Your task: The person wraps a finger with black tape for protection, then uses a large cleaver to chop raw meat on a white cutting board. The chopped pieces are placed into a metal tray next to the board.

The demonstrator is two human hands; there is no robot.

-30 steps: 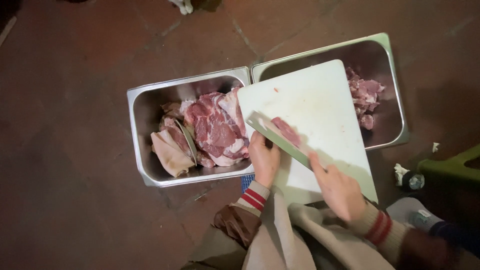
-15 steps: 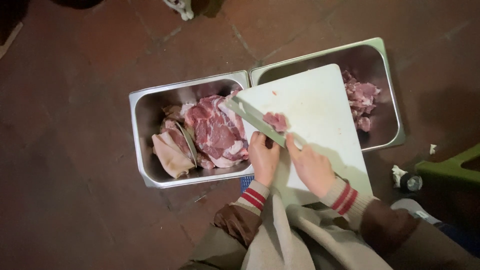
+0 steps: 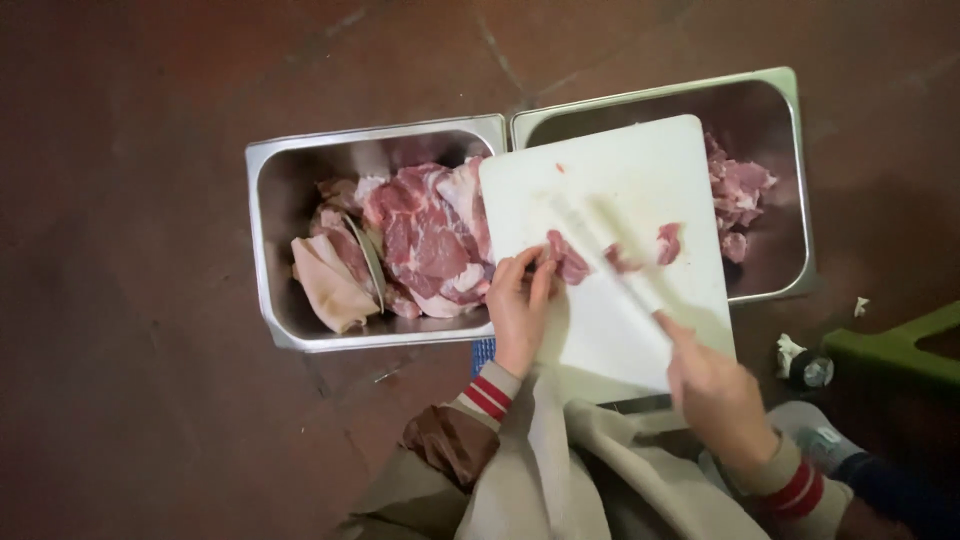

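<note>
A white cutting board (image 3: 640, 170) lies across two steel pans on a dark red floor. My left hand (image 3: 518, 310) presses its fingertips on a small piece of raw meat (image 3: 570, 264) at the board's left edge. My right hand (image 3: 715, 395) grips a knife (image 3: 610, 255), whose blade is blurred by motion as it slants across the board towards the meat. Another small cut piece (image 3: 668, 243) lies to the right of the blade.
The left steel pan (image 3: 268, 240) holds large slabs of raw meat (image 3: 425, 240) and a pale piece of skin (image 3: 325, 280). The right steel pan (image 3: 795, 170) holds smaller meat chunks (image 3: 740, 195). A green object (image 3: 900, 350) and a small bottle cap (image 3: 805, 368) lie at the right.
My right hand drew back towards me and the knife swung to the right over the board. The meat now lies in two pieces. My left hand stayed on the left piece.
</note>
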